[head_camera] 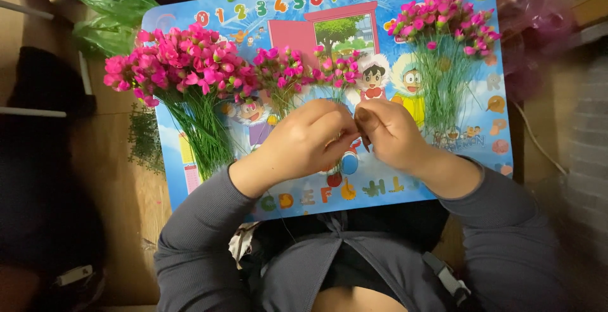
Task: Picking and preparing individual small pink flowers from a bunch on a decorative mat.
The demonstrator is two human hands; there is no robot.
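My left hand [304, 141] and my right hand [389, 134] meet over the middle of a small blue cartoon-printed table [487, 106]. Both pinch the thin green stems of a small bunch of pink artificial flowers [335, 71] whose heads point away from me. The stems themselves are mostly hidden under my fingers. A large heap of pink flower stems [180, 71] lies at the table's left. Another bunch [443, 24] lies at the right, heads toward the far edge.
A green plastic bag [107, 14] sits beyond the table's far-left corner. Loose green foliage [145, 138] lies on the wooden floor at left. A pinkish plastic bag [532, 27] is at the right. Dark items [38, 179] fill the left side.
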